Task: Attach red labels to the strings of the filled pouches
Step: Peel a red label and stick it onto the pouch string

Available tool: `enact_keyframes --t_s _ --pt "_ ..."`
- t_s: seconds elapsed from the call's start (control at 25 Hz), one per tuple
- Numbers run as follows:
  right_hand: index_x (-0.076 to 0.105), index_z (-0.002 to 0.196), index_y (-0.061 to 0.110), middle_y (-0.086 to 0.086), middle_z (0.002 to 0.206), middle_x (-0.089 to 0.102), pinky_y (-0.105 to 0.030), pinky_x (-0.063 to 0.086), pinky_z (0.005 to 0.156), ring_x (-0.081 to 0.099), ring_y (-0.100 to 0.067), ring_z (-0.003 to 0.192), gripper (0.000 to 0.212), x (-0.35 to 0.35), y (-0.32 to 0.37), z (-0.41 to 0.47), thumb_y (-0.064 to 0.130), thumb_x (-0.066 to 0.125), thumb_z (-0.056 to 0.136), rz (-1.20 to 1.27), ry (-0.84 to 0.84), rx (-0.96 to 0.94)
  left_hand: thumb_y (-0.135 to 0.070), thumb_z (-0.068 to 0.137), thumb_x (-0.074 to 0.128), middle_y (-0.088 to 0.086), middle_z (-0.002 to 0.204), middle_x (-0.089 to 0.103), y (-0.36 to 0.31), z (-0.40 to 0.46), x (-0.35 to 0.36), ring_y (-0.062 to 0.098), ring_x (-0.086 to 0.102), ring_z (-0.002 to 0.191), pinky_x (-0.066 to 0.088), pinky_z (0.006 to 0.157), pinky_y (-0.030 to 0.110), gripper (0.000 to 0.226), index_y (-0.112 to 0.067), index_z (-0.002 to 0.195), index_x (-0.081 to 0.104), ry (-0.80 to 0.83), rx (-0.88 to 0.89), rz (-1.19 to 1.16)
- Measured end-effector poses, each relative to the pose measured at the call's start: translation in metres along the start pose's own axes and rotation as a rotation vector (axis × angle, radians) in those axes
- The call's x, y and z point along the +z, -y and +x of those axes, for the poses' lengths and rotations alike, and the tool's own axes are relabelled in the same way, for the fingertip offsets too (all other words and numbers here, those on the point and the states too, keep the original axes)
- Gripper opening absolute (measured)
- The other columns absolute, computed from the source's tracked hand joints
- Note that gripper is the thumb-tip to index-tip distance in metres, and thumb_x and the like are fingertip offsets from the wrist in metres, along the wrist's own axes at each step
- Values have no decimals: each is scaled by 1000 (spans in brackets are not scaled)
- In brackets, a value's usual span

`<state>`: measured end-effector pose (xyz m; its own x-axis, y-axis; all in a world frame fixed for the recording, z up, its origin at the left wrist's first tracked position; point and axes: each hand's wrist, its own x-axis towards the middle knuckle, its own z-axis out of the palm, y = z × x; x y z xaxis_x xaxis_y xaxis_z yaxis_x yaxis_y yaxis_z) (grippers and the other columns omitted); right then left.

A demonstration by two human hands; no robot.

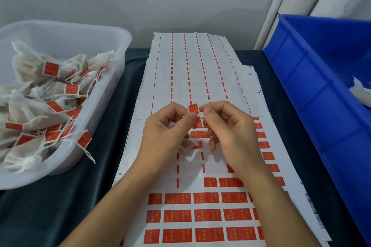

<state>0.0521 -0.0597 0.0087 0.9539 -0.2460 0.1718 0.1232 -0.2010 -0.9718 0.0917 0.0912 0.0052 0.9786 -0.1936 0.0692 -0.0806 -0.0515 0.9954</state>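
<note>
My left hand (166, 128) and my right hand (226, 126) meet over the label sheet (200, 182). Between their fingertips they pinch a red label (193, 108) that stands upright. A small white pouch (186, 144) sits under my left palm, mostly hidden; its string cannot be made out clearly. Rows of red labels (206, 215) fill the near part of the sheet, with several gaps where labels are gone.
A clear plastic tub (112, 32) at the left holds several pouches with red labels on their strings. A blue crate (321, 78) at the right holds white pouches (359, 90). An emptied label sheet (192, 70) lies farther back. A dark cloth (96, 176) covers the table.
</note>
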Motion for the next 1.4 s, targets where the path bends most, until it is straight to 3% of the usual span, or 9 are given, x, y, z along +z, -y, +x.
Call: enact_keyframes --t_s 0.12,0.44,0.64,0.84,1.0,1.16,1.4 --pt "73 102 39 13 93 75 -22 57 63 71 -15 86 9 1 -2 1 33 66 99 -29 41 -17 -26 100 70 2 80 75 0 0 0 23 73 67 59 58 23 18 -22 82 72 8 8 2" --pt "72 95 34 13 84 72 -19 55 60 68 -7 69 8 0 -2 1 34 66 100 -97 -35 -18 -31 99 69 -8 82 74 0 -4 5 14 74 68 57 57 18 8 -26 93 73 -12 25 70" --pt "74 94 27 11 80 72 -19 56 56 68 -9 63 10 0 -2 1 31 66 100 -82 -78 28 -26 95 77 -3 71 61 2 -7 4 5 57 59 46 55 12 17 -26 94 60 -87 206 234" --pt "75 88 27 9 74 72 -22 59 59 69 -15 58 15 -2 -1 1 30 66 100 -76 -67 56 -34 93 75 -24 95 66 3 -9 7 6 65 93 54 72 13 14 -37 98 63 -114 384 434" --pt "76 84 30 11 74 72 -20 59 61 71 -12 67 22 -3 0 1 36 63 101 -91 -77 59 -42 95 71 -26 104 66 5 -7 6 -1 63 101 55 79 13 11 -42 105 66 -118 366 458" --pt "74 86 38 26 84 73 -9 54 72 70 1 88 9 -4 2 2 38 71 94 -207 -116 -54 -40 95 74 -23 101 69 6 -5 4 3 64 98 55 73 15 10 -35 104 72 -138 332 444" --pt "74 95 34 24 94 73 -4 50 76 67 4 97 2 -6 0 3 35 72 95 -158 -108 -65 -46 93 72 -26 96 69 4 -5 5 0 65 99 50 78 7 11 -37 99 71 -118 229 360"
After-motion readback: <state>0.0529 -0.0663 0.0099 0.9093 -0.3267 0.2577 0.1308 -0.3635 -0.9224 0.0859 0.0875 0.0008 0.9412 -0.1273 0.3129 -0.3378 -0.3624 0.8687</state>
